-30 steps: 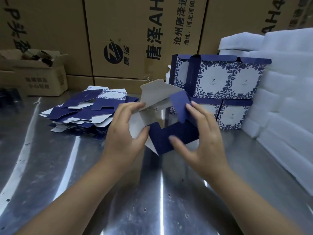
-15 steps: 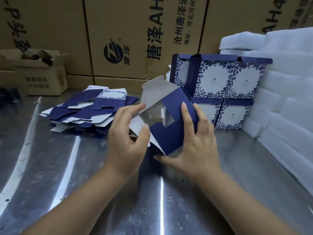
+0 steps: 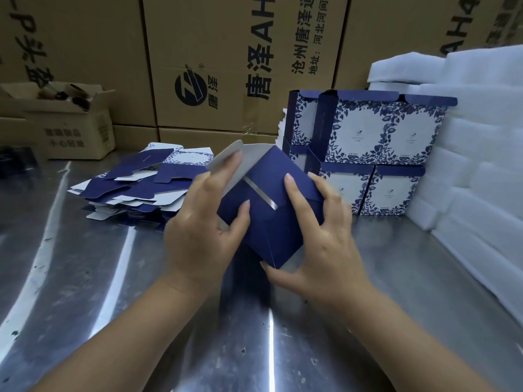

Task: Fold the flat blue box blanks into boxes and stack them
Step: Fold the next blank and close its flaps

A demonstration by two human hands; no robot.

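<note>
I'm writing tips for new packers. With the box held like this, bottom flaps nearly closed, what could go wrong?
1. A slit still gapes between the navy flaps on the half-folded box; pressing now may crease rather than lock them.
2. The grey flap by the left hand stands loose and might bend.
3. The right hand pinches only a corner, so its grip may slip.

The box [image 3: 271,222] between the hands is showing solid navy outside, pale grey inside. Right of it, stacked boxes [image 3: 379,154] are showing white panels with navy leaf borders.

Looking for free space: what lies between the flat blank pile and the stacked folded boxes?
Head view: the half-folded box, held by both hands, fills that gap.
</note>
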